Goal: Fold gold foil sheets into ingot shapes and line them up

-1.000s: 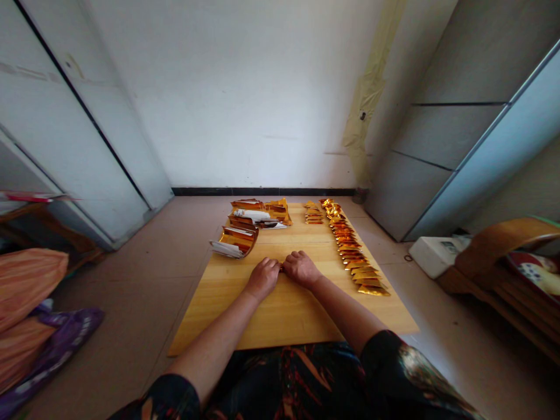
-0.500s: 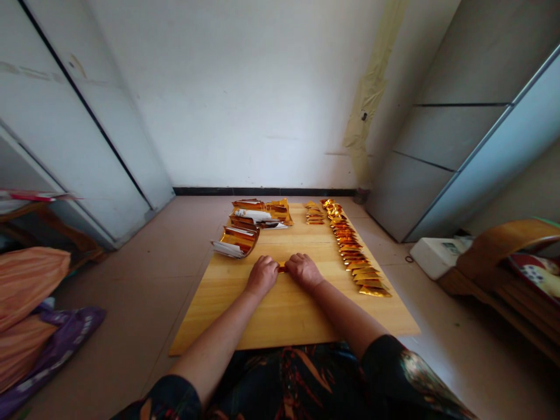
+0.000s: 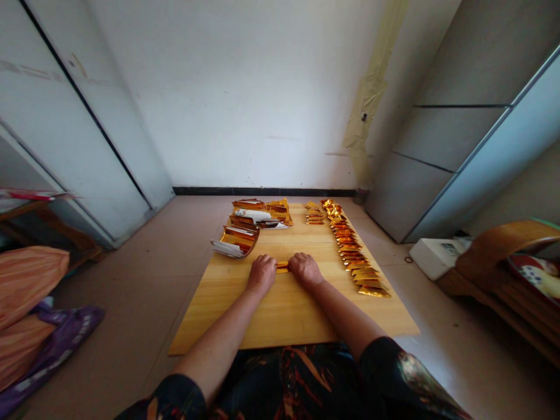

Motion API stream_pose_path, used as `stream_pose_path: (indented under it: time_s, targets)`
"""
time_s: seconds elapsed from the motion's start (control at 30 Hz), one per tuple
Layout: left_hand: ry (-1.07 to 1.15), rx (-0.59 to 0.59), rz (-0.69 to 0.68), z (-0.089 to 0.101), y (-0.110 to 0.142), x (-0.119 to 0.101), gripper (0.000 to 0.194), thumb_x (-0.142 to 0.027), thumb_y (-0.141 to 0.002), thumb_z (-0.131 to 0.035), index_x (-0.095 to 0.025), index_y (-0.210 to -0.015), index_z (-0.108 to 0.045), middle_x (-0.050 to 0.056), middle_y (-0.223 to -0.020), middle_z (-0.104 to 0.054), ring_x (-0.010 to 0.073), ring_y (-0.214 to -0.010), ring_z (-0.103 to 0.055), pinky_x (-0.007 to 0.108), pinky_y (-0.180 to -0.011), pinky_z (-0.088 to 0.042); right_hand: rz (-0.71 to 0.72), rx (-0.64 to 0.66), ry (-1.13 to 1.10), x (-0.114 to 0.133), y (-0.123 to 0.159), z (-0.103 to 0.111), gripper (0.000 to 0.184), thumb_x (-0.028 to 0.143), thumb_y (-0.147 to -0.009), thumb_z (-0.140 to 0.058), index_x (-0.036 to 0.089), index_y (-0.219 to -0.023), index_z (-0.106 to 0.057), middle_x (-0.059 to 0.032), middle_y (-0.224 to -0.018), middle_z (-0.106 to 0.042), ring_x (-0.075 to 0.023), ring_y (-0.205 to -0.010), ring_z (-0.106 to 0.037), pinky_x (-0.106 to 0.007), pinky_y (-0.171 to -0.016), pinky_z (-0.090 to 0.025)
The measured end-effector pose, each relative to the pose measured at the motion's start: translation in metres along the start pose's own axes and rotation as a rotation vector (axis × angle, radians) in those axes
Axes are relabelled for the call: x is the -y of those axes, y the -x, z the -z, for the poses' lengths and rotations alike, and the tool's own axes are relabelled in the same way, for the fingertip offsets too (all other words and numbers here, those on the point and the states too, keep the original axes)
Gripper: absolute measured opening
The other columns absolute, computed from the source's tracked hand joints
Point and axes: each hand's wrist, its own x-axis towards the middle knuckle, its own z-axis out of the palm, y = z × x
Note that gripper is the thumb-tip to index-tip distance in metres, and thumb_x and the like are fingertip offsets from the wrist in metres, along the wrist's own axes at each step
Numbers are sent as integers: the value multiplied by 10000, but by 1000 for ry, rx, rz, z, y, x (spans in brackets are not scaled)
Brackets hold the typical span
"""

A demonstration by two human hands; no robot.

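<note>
Your left hand (image 3: 261, 275) and right hand (image 3: 305, 271) sit close together on the wooden board (image 3: 280, 315), pinching a small gold foil strip (image 3: 282, 266) between them, and the strip lies flat on the board.

Just past your left hand is a curved bundle of gold and white foil (image 3: 238, 241), with a looser pile of foil pieces (image 3: 258, 211) behind it near the far edge. To the right of your right hand, a long row of folded gold triangles (image 3: 350, 248) runs slantwise up the board, near but not touching that hand. A small stack of gold pieces (image 3: 315, 213) lies at the far end, left of the row.

The board rests on a tiled floor (image 3: 131, 303). On your right are a white box (image 3: 437, 256) and a curved wooden chair (image 3: 490, 262). On your left, an orange cloth (image 3: 21, 291) lies over a purple bag (image 3: 56, 344), both well away from the board.
</note>
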Motion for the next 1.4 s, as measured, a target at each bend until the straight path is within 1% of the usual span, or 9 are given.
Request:
stream_pose_path:
  time_s: [0.2, 0.4, 0.5, 0.63, 0.83, 1.0, 1.13, 1.27, 1.4]
  targets:
    - [99, 23, 69, 1, -1, 3, 180, -169, -844, -504, -180, -798, -677, 69, -859, -637, 188, -874, -551, 291, -792, -402, 20, 20, 31, 1, 2, 4, 204, 274, -941, -445, 171, -951, -621, -87, -967, -627, -204, -906, -531, -287, -738, -337]
    - [207, 53, 35, 0, -5, 9, 178, -98, -791, -518, -176, -779, -678, 51, -834, -650, 168, -852, -561, 267, -791, -409, 20, 30, 34, 4, 1, 6, 226, 230, -945, -408, 161, -959, -623, -102, -957, -627, -211, -901, -530, -298, -754, -334]
    - [202, 34, 27, -2, -5, 8, 191, -93, -796, -504, -175, -773, -674, 51, -818, -647, 168, -837, -561, 270, -779, -412, -1, 30, 18, 4, 0, 4, 222, 233, -941, -417, 160, -954, -626, -104, -953, -628, -207, -894, -532, -294, -755, -334]
    - [164, -1, -16, -5, -5, 7, 203, -116, -823, -484, -172, -805, -678, 65, -827, -644, 183, -840, -558, 293, -784, -415, -21, 11, 1, 1, 1, 3, 219, 256, -937, -432, 166, -930, -631, -96, -941, -632, -201, -888, -535, -286, -748, -331]
    - [171, -62, -80, -6, -3, 8, 166, -134, -801, -520, -182, -805, -679, 69, -818, -627, 193, -841, -548, 307, -785, -418, 17, -42, -8, -3, 5, 4, 183, 215, -907, -447, 180, -912, -627, -82, -931, -627, -193, -891, -525, -288, -752, -321]
    - [203, -110, -81, -6, -1, 7, 130, -135, -769, -545, -183, -778, -666, 60, -805, -615, 190, -831, -545, 310, -781, -421, 33, -86, -19, -6, 8, 2, 163, 235, -885, -470, 182, -901, -624, -76, -913, -620, -189, -872, -519, -289, -754, -315]
    - [220, -117, -68, -5, -1, 7, 113, -143, -763, -559, -180, -760, -666, 57, -796, -612, 186, -826, -545, 304, -777, -421, 45, -86, -34, -6, 8, 2, 159, 250, -879, -487, 184, -907, -629, -78, -917, -614, -187, -875, -512, -291, -757, -312]
    - [231, -97, -73, -4, -2, 7, 157, -165, -805, -534, -184, -738, -674, 51, -770, -609, 174, -814, -544, 296, -779, -414, 60, -74, -74, -4, 7, 5, 179, 268, -899, -476, 216, -914, -647, -59, -948, -609, -178, -897, -511, -280, -744, -311]
    - [204, -51, -52, -1, -3, 6, 164, -173, -821, -525, -191, -746, -670, 47, -773, -610, 171, -820, -540, 289, -768, -402, -9, -52, -167, 1, 2, 8, 194, 314, -906, -493, 228, -905, -667, -46, -982, -608, -170, -942, -515, -268, -750, -311]
